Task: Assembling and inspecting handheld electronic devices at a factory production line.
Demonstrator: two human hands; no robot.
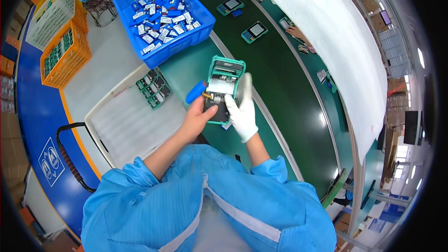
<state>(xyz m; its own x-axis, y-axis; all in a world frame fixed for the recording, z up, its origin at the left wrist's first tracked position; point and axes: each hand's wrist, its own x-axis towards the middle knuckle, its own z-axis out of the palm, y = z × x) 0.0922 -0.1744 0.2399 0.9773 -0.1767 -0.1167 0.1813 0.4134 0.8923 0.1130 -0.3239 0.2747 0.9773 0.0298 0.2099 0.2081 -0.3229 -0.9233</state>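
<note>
In front of my chest is an opened payment terminal with a green frame, its inner parts showing. My gloved right hand grips its right side, the thumb reaching over the inside. At the terminal's left edge, my bare left hand is closed on a blue battery, which sticks out to the left of the terminal. The left thumb rests against the terminal's dark lower part. Whether the battery's lead is joined to the terminal cannot be made out.
A blue bin of blue batteries stands ahead to the left. Several green-framed housings lie in a white tray. Orange crate sits further left. Two terminals lie on the dark green belt; another person's hand is beyond.
</note>
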